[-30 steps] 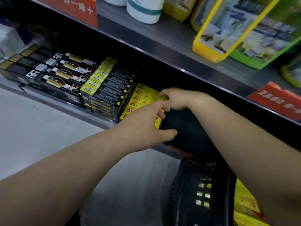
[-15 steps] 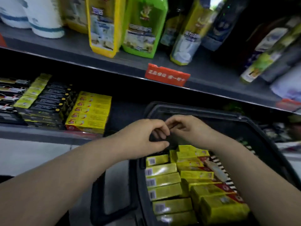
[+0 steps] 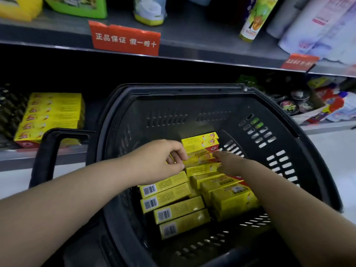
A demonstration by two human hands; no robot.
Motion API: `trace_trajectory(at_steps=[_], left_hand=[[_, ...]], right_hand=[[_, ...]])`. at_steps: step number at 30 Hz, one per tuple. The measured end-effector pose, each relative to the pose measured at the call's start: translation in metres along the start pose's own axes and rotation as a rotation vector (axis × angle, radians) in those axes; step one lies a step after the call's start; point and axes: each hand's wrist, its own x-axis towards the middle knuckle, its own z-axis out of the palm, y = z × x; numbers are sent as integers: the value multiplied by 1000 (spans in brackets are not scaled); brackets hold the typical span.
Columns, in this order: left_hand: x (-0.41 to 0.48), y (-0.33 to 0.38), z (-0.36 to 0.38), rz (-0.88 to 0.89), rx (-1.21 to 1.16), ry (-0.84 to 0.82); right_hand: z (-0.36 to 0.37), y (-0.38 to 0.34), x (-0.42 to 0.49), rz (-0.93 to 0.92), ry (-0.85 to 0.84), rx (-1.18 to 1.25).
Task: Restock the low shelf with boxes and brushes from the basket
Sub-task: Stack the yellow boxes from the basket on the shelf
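Inside the basket (image 3: 279,143), many yellow boxes (image 3: 173,209) wait; one stack (image 3: 52,114) is shelved. The left hand (image 3: 159,162) pinches some; the right hand (image 3: 231,163) touches them, its grip unclear.

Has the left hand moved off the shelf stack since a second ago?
Yes. The left hand has left the shelf stack and come rightward, down into the basket, where its fingers curl on the yellow boxes.

The upper shelf (image 3: 192,33) is grey and carries bottles (image 3: 254,18) and refill pouches (image 3: 81,6). Its front edge holds a red label (image 3: 125,40) with white characters, centre-left, and a second red label (image 3: 299,61), blurred, at right. The floor (image 3: 333,151) is pale and smooth. Lighting is dim — darkest under that shelf.
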Motion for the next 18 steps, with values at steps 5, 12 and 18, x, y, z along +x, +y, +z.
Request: trace_trajectory(at_steps=[5, 12, 18], left_hand=[[5, 0, 3, -35, 21, -42], [7, -1, 0, -161, -25, -58], [8, -1, 7, -426, -254, -103]], right_hand=[[19, -5, 21, -11, -63, -223], [-4, -7, 5, -5, -208, -290], [-51, -37, -54, -47, -219, 367]])
